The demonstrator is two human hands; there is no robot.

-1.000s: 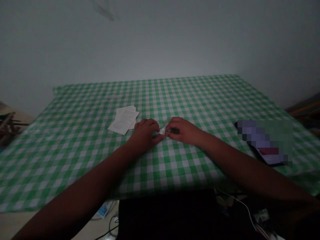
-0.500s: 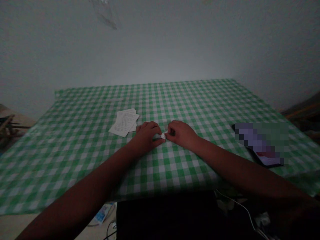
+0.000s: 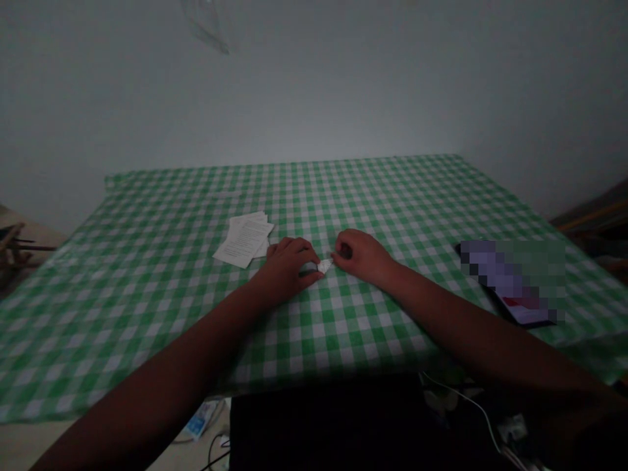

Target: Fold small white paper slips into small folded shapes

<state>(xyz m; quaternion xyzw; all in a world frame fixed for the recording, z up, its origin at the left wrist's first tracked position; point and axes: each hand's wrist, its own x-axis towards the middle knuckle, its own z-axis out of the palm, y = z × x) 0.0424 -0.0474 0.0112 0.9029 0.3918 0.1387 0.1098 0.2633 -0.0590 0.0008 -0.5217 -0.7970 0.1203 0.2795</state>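
Delicately poised at the centre of the frame, a small piece of white paper (image 3: pixel 324 266) sits between a person's left hand (image 3: pixel 286 267) and right hand (image 3: pixel 362 255) on a green-and-white checked tablecloth (image 3: pixel 343 196). The left thumb and forefinger are parted only slightly and appear to pinch the paper's left side, the remaining fingers curved beside them. The right hand is bunched at the paper's right tip, its thumb and forefinger nearly together; whether they grip that tip or merely meet it cannot be told.

Such close work would seem to call for a steady left hold, the paper kept low to the cloth, and light, even pressure from the right fingertips, lest so small a piece crease askew or tear.

By count: two hands, one small paper, one tablecloth and, at right, one phone-like device (image 3: pixel 505 282), partly masked by blocks. Left of centre lies one pile of printed sheets (image 3: pixel 244 242), at least three, overlapping too closely for a sure tally. One white cord (image 3: pixel 471 396) trails at lower right.
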